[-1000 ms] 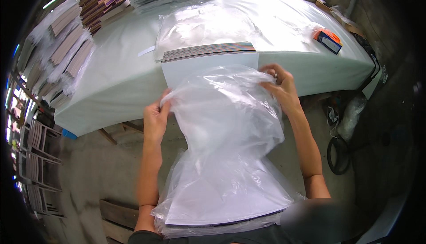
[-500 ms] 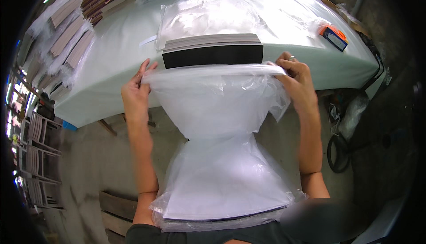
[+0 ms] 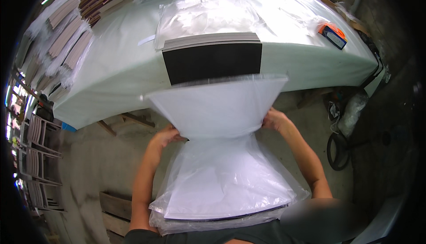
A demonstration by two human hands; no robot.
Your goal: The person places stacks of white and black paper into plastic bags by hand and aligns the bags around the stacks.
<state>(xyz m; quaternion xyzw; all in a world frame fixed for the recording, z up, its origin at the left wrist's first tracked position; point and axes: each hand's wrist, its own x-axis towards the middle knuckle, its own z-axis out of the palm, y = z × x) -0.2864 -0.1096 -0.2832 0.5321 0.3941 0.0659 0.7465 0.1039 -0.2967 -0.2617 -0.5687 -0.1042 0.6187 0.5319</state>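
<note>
A white sheet-like panel point(image 3: 217, 111) in clear plastic stands tilted in front of me, its far edge smeared by motion. My left hand point(image 3: 171, 135) grips its lower left side, fingers closed and partly hidden at the edge. On the opposite side my right hand point(image 3: 274, 120) holds the right edge, its fingertips tucked out of sight. Nearer my body, a second white surface in loose clear plastic point(image 3: 226, 186) spreads out, with a dark line along its near edge. Just beyond the panel, a stack of grey boards with a black front point(image 3: 211, 62) sits at the table edge.
The table point(image 3: 113, 73) has a pale green cover. Clear plastic bags point(image 3: 208, 15) lie behind the board stack. A small blue and orange box point(image 3: 333, 37) is at the right. Wrapped stacks point(image 3: 66, 40) rise at the left, chairs point(image 3: 42, 133) below them. A wooden slatted seat point(image 3: 116, 210) is lower left.
Both hands have let go of the plastic's far opening and moved down to the panel's lower sides. The panel's far edge has dropped nearer me, and more of the black front shows.
</note>
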